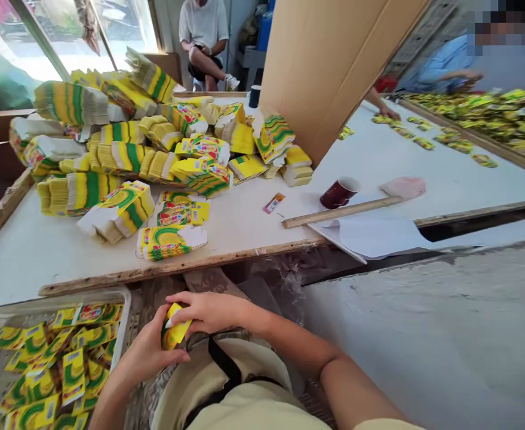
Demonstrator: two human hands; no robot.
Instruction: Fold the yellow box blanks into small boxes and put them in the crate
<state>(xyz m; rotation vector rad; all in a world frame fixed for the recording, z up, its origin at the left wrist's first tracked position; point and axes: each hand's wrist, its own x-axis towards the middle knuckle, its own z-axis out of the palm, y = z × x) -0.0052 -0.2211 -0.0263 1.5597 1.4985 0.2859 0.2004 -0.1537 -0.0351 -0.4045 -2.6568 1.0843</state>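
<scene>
Low down, small yellow carton [175,327] pinched between both hands' fingers [186,306].

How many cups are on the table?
2. A dark red cup lies tipped beside the wooden strip; a dark cup stands at the far edge by the cardboard. Others may be hidden.

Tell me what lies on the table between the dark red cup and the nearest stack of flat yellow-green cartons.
In the head view, one small orange packet lies on the white tabletop between the dark red cup and the carton stack; otherwise that stretch is bare.
</scene>
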